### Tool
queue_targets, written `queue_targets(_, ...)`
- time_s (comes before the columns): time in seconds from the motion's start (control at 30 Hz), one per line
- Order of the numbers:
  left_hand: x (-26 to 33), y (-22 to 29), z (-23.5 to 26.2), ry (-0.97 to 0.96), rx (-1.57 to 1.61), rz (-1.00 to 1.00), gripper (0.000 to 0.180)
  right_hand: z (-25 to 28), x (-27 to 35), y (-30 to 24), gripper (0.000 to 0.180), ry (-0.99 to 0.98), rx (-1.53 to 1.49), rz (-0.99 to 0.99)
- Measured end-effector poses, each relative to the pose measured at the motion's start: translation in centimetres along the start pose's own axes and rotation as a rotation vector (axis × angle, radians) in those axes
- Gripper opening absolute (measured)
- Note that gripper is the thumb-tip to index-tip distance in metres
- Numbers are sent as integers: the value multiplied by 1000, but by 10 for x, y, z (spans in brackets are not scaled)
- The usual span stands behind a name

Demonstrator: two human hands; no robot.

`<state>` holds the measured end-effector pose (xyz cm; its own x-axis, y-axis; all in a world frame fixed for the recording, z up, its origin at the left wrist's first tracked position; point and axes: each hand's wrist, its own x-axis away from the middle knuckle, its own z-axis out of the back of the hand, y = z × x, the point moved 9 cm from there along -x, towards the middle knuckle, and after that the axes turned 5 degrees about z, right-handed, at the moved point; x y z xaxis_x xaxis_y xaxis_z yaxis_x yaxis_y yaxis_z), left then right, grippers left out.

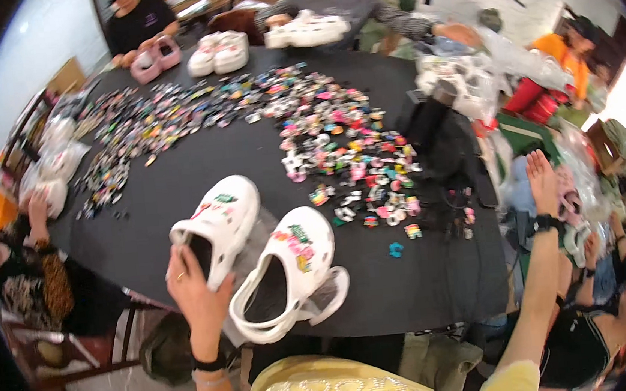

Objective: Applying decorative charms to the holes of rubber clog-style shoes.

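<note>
My left hand (199,285) grips the heel end of a white clog (240,206), tilted above the dark table (196,158). Green and red charms decorate its top. Beside it, to the right, sits a second white clog (317,233) with green and pink charms and its heel strap toward me. Clear plastic film shows between and behind the two clogs. Out past the table's right edge, my right hand (543,182) reaches away from me. Its fingers are stretched out and nothing shows in them. A pink clog (569,197) and plastic bags lie near it.
Many small colourful charms (353,142) spread in a curve across the table. A black bottle (436,104) stands at right. Co-workers sit around; one across holds a white clog (306,30). A white pair (218,54) and a pink pair (155,58) are at the far edge.
</note>
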<state>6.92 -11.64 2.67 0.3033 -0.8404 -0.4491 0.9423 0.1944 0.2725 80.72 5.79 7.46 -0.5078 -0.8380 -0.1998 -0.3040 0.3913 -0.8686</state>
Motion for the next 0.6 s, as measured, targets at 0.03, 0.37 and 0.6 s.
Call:
queue_targets(0.03,0,0,1,1,-18,8,86,-43,23,18,29,-38,126,-73)
queue_targets(0.37,-4,21,39,-235,427,-49,66,-296,348,152,44,-1680,1171,-281)
queue_targets(0.6,-16,17,14,-330,404,-53,48,-307,379,196,42,-1341,952,-529)
